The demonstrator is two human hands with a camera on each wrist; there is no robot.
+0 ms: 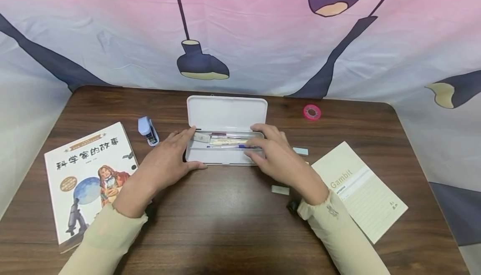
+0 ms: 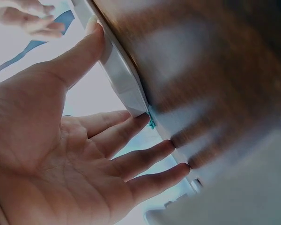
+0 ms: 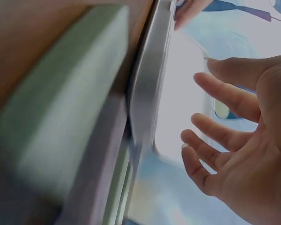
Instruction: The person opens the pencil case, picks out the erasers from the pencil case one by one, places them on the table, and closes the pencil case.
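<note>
A white pencil case (image 1: 212, 157) lies with its lid (image 1: 227, 113) raised at the back. Inside its rear compartment are several pens (image 1: 227, 142) and a whitish eraser (image 1: 201, 137). My left hand (image 1: 167, 158) spans the case's left end, thumb against the front wall and fingers along the side. The left wrist view shows those fingers (image 2: 136, 161) nearly straight, some fingertips on the table. Over the right end of the case hovers my right hand (image 1: 278, 154), fingers spread and slightly bent. Nothing is visible between them in the right wrist view.
A pale eraser (image 1: 280, 190) and a light-blue block (image 1: 300, 151) lie near the right forearm, beside a cream notebook (image 1: 357, 189). Rightward at the back is a pink tape roll (image 1: 312, 112). Leftward are a blue stapler (image 1: 148, 131) and an illustrated book (image 1: 90, 183).
</note>
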